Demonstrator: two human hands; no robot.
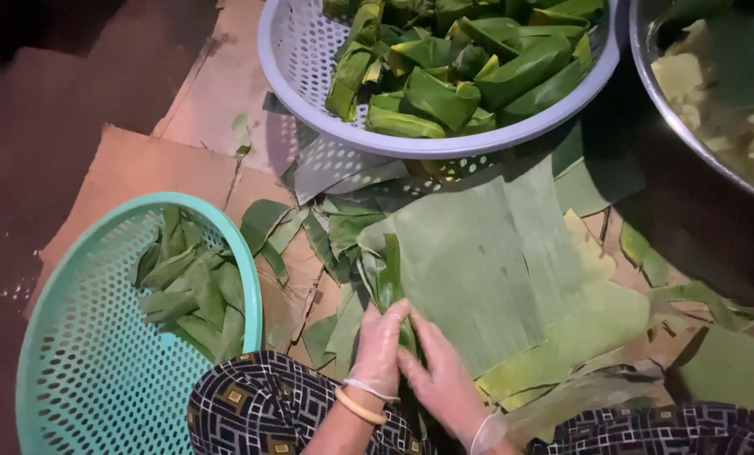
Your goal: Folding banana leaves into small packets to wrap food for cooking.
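In the head view, both gloved hands sit at the lower middle of the frame. The left hand (pixel 379 350), with a pale bangle (pixel 360 406) at its wrist, is curled with fingers together, pinching the edge of a folded banana leaf strip (pixel 391 282) that stands up between the two hands. The right hand (pixel 444 381) lies just beside it, fingers extended and pressed flat against the same strip and against the large banana leaf sheet (pixel 486 270) that spreads across the centre of the frame. The two hands touch each other at the fingertips.

At the lower left stands a round teal plastic basket (pixel 73 354) with a perforated wall; a small heap of folded leaf parcels (pixel 193 291) lies against its right side. At the top centre sits a pale lilac perforated basket (pixel 309 76), filled with many folded green leaf parcels (pixel 453 72), some showing yellowish edges. At the upper right a metal bowl (pixel 646 67) holds pale yellowish lumps (pixel 731 109).

Loose leaf scraps (pixel 326 236) lie around the large sheet on flattened brown cardboard (pixel 149 168) covering the floor. A black-and-white patterned garment (pixel 267 404) crosses the bottom edge of the frame.
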